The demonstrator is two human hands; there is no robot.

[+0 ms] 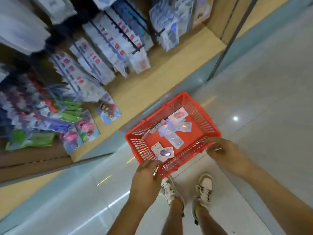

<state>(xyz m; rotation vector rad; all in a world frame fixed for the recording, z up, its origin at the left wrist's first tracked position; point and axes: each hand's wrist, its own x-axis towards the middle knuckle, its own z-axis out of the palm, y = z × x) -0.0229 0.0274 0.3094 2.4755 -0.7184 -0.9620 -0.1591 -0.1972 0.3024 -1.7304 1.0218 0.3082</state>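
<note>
Hands flank a red basket's (199, 112) near long rim: left hand (145, 173) curled round one corner, right hand (220, 150) clamped on the other, equally close.

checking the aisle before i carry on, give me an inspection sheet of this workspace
surface: glossy tiled floor, light reflections on it
job's things: red basket with several carded packets lying loose inside
clutter: nothing seen
fingers: left hand grips the basket's near corner, right hand grips its right rim
cables: nothing seen
surroundings: wooden shelf with hanging packs on the left; the person's shoes below the basket
</note>
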